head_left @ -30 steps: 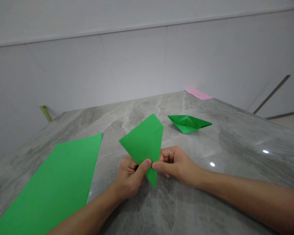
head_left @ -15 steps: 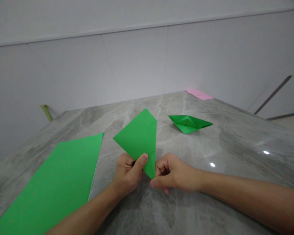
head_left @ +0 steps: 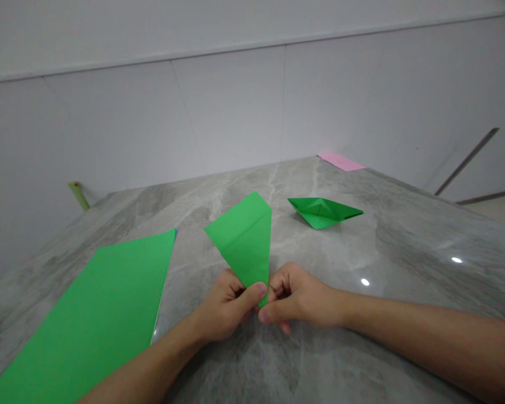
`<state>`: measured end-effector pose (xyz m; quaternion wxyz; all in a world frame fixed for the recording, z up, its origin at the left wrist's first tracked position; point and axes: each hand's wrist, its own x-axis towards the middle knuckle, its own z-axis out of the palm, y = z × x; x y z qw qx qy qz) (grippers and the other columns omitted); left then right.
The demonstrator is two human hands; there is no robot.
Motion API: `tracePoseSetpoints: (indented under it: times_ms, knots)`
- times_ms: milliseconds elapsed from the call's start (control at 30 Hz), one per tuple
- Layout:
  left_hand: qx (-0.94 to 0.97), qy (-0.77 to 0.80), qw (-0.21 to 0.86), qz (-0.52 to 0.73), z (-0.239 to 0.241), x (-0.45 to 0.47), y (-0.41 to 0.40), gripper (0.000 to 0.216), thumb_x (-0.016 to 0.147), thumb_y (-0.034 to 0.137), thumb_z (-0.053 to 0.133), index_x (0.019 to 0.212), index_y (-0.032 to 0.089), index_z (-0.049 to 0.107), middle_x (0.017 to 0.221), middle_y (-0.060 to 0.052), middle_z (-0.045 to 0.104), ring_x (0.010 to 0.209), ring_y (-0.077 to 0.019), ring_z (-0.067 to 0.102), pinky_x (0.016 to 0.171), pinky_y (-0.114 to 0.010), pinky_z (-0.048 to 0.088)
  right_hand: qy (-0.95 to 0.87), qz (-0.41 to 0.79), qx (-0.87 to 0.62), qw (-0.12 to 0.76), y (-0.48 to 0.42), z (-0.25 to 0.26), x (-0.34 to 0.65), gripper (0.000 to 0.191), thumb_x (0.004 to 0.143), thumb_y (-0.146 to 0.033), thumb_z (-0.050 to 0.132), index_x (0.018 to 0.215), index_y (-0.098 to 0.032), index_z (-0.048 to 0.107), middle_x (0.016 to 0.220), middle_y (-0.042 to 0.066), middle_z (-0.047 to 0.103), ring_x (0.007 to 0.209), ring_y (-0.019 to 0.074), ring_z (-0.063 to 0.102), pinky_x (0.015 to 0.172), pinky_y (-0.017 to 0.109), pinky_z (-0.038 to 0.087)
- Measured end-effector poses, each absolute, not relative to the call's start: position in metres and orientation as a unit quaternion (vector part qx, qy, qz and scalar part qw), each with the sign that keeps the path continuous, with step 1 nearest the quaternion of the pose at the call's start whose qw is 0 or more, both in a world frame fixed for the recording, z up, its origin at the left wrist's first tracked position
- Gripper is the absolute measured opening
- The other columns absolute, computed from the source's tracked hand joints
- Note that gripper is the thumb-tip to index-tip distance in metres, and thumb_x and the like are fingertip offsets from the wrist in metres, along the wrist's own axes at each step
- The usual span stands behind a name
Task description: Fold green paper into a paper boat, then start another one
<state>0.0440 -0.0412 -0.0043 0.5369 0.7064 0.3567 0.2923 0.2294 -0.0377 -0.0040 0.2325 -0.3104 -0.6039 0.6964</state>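
A folded sheet of green paper (head_left: 248, 235) is held up over the table, its narrow end toward me and a crease running across its wider far part. My left hand (head_left: 231, 306) is closed on its lower left side, thumb on top near the tip. At the same narrow end, my right hand (head_left: 297, 297) pinches the paper's lower right corner between thumb and curled fingers. The two thumbs almost meet there. Beyond my right hand, a folded green paper boat (head_left: 324, 213) rests on the table, apart from both hands.
Large green paper sheets (head_left: 92, 314) lie at the left of the grey marble-look table (head_left: 320, 365), partly under my left forearm. A pink paper (head_left: 341, 162) lies at the back right against the white wall (head_left: 235, 112). A light green strip (head_left: 79, 194) stands beyond the left edge.
My left hand has slid right and toward the paper's tip. The paper's left side has narrowed, and a crease line now shows across it. My right hand stays almost still.
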Motion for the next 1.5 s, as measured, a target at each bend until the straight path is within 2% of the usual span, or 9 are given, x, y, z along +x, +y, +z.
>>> tracePoseSetpoints:
  times_ms: [200, 367, 467, 633, 800, 1000, 1233, 1367, 1500]
  knots:
    - [0.702, 0.323, 0.567, 0.286, 0.000, 0.043, -0.042, 0.055, 0.090, 0.057, 0.051, 0.051, 0.019, 0.051, 0.044, 0.004, 0.036, 0.039, -0.0080, 0.029, 0.037, -0.021, 0.020, -0.597, 0.711, -0.302, 0.217, -0.039, -0.003, 0.229, 0.040, 0.067, -0.048, 0.080, 0.050, -0.016, 0.062, 0.043, -0.003, 0.057, 0.041, 0.0059, 0.041, 0.042, 0.021, 0.026]
    - [0.721, 0.298, 0.562, 0.275, 0.004, 0.044, -0.041, 0.053, 0.091, 0.053, 0.049, 0.051, 0.019, 0.047, 0.047, 0.004, 0.035, 0.042, -0.0084, 0.028, 0.039, -0.022, 0.019, -0.605, 0.710, -0.298, 0.202, -0.038, -0.002, 0.229, 0.037, 0.069, -0.043, 0.078, 0.049, -0.016, 0.062, 0.042, -0.004, 0.056, 0.037, 0.0041, 0.035, 0.039, 0.022, 0.019]
    - [0.725, 0.287, 0.562, 0.277, 0.006, 0.046, -0.042, 0.055, 0.092, 0.054, 0.048, 0.050, 0.019, 0.042, 0.047, 0.004, 0.033, 0.042, -0.0084, 0.026, 0.039, -0.022, 0.017, -0.605, 0.712, -0.295, 0.197, -0.038, -0.003, 0.229, 0.035, 0.071, -0.038, 0.076, 0.049, -0.016, 0.061, 0.041, -0.005, 0.055, 0.035, 0.0038, 0.035, 0.038, 0.021, 0.019]
    - [0.727, 0.273, 0.567, 0.273, 0.009, 0.046, -0.042, 0.054, 0.090, 0.057, 0.050, 0.052, 0.019, 0.044, 0.047, 0.004, 0.035, 0.042, -0.0082, 0.029, 0.041, -0.022, 0.019, -0.598, 0.717, -0.294, 0.205, -0.038, -0.008, 0.231, 0.036, 0.069, -0.038, 0.078, 0.048, -0.017, 0.058, 0.039, -0.006, 0.052, 0.033, 0.0037, 0.036, 0.036, 0.020, 0.020]
    - [0.722, 0.261, 0.584, 0.262, -0.001, 0.041, -0.039, 0.052, 0.090, 0.059, 0.052, 0.059, 0.017, 0.048, 0.045, 0.006, 0.035, 0.040, -0.0063, 0.028, 0.041, -0.021, 0.021, -0.591, 0.717, -0.301, 0.217, -0.035, -0.009, 0.231, 0.030, 0.064, -0.039, 0.081, 0.054, -0.015, 0.064, 0.039, -0.006, 0.052, 0.034, 0.0047, 0.039, 0.035, 0.020, 0.021]
    - [0.709, 0.296, 0.588, 0.254, -0.006, 0.037, -0.036, 0.052, 0.086, 0.065, 0.055, 0.071, 0.015, 0.057, 0.051, 0.004, 0.042, 0.043, -0.0071, 0.034, 0.042, -0.019, 0.025, -0.600, 0.682, -0.305, 0.285, -0.032, -0.005, 0.231, 0.051, 0.070, -0.046, 0.077, 0.040, -0.018, 0.046, 0.035, -0.008, 0.038, 0.036, 0.0031, 0.026, 0.040, 0.023, 0.017]
    - [0.699, 0.324, 0.589, 0.245, -0.007, 0.037, -0.036, 0.052, 0.085, 0.063, 0.059, 0.065, 0.015, 0.059, 0.043, 0.002, 0.050, 0.037, -0.0076, 0.041, 0.039, -0.018, 0.027, -0.592, 0.657, -0.331, 0.330, -0.033, -0.003, 0.231, 0.051, 0.070, -0.053, 0.076, 0.044, -0.019, 0.048, 0.036, -0.008, 0.036, 0.036, 0.0043, 0.024, 0.040, 0.025, 0.015]
    - [0.692, 0.323, 0.592, 0.256, -0.010, 0.037, -0.037, 0.047, 0.085, 0.055, 0.063, 0.063, 0.014, 0.061, 0.045, -0.001, 0.058, 0.037, -0.0074, 0.042, 0.040, -0.018, 0.027, -0.600, 0.636, -0.328, 0.357, -0.033, 0.000, 0.231, 0.057, 0.069, -0.058, 0.075, 0.042, -0.020, 0.042, 0.037, -0.009, 0.031, 0.037, 0.0044, 0.022, 0.040, 0.026, 0.014]
    - [0.687, 0.326, 0.581, 0.289, -0.007, 0.038, -0.037, 0.038, 0.086, 0.043, 0.063, 0.065, 0.013, 0.070, 0.043, -0.002, 0.059, 0.036, -0.0071, 0.041, 0.041, -0.018, 0.028, -0.605, 0.624, -0.340, 0.359, -0.033, 0.000, 0.231, 0.053, 0.070, -0.059, 0.074, 0.046, -0.019, 0.049, 0.040, -0.009, 0.032, 0.039, 0.0048, 0.022, 0.041, 0.026, 0.014]
